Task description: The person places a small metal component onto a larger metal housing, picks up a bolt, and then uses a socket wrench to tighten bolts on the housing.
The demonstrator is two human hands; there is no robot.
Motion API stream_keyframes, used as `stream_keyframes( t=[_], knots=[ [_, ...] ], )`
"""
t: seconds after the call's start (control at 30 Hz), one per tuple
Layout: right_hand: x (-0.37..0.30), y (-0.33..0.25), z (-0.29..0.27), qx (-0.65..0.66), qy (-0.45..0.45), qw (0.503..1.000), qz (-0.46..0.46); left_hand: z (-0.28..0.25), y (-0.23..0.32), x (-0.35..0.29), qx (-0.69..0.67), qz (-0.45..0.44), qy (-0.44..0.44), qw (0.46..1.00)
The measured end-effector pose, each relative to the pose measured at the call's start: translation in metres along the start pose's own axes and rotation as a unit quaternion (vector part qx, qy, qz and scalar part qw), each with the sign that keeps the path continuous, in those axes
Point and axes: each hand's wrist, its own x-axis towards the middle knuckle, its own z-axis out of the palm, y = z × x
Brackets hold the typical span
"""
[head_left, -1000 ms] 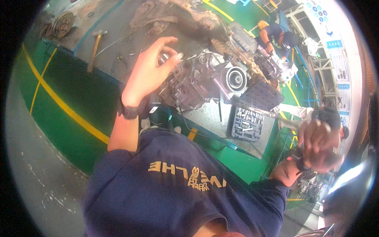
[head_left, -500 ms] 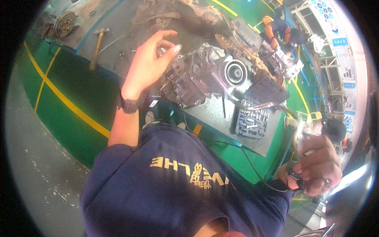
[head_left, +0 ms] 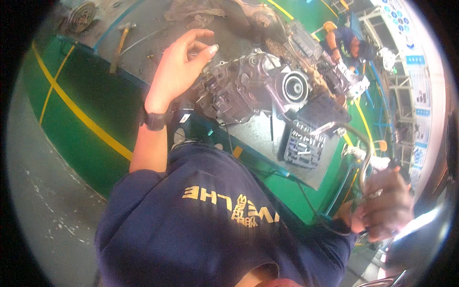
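My left hand hovers beside the upper left of a grey metal gearbox-like casing. Its fingers are loosely curved, the thumb apart, and nothing shows in it. A round pulley-like ring faces out from the casing's right side. Out at the right, my right hand is closed around the end of a cranked metal bar that looks like a speed wrench. The bar bends back toward the casing's lower right; its contact there cannot be made out. Below that stretch lies a dark tool tray with several bright sockets or bits.
A hammer rests at the bench's left edge, near a round rusty disc. Cloth and greasy parts lie at the back. A dark cable runs past the bench front. Another person works at the far right.
The cranked bar has swung up and to the right, its bend now higher. My left hand has barely moved. The whole view has shifted slightly.
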Motion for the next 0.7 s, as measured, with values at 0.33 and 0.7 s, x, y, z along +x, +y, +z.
stream_keyframes(
  t=[0.33, 0.7],
  knots=[
    [-0.036, 0.058, -0.032, 0.278, 0.184, 0.909, 0.248, 0.016, 0.015, 0.012, -0.005, 0.041, -0.025, 0.999],
    [-0.014, -0.034, 0.014, -0.089, 0.046, 0.97, 0.222, 0.016, 0.008, 0.006, -0.004, 0.018, -0.044, 0.999]
  ],
)
